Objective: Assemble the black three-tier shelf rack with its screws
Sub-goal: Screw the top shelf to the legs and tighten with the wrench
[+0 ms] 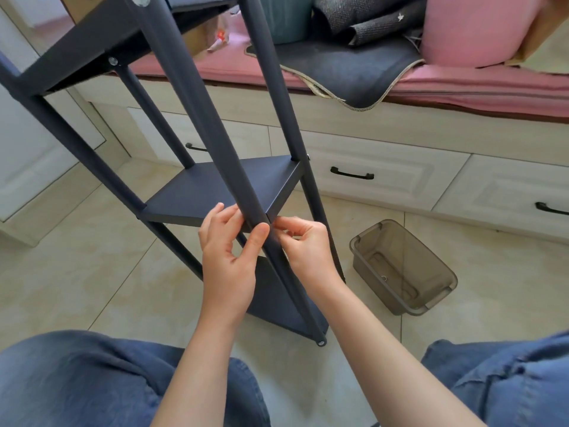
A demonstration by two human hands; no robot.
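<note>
Evidently rack (215,186) stands dark, three-tiered.

1. The shelf rack (215,192) runs out of the top and left edges, so its top tier and upper post ends are cut off.
2. The right hand (303,245) has its fingertips tucked behind the near post (197,97); whether the grip holds a screw cannot be told.
3. The left hand (229,245) covers the joint between post and middle tier.
4. A small item inside the brown plastic bin (403,266) is too small to identify.
5. The pink cushion (474,26) and the grey bucket (288,16) are cropped by the top edge.
</note>
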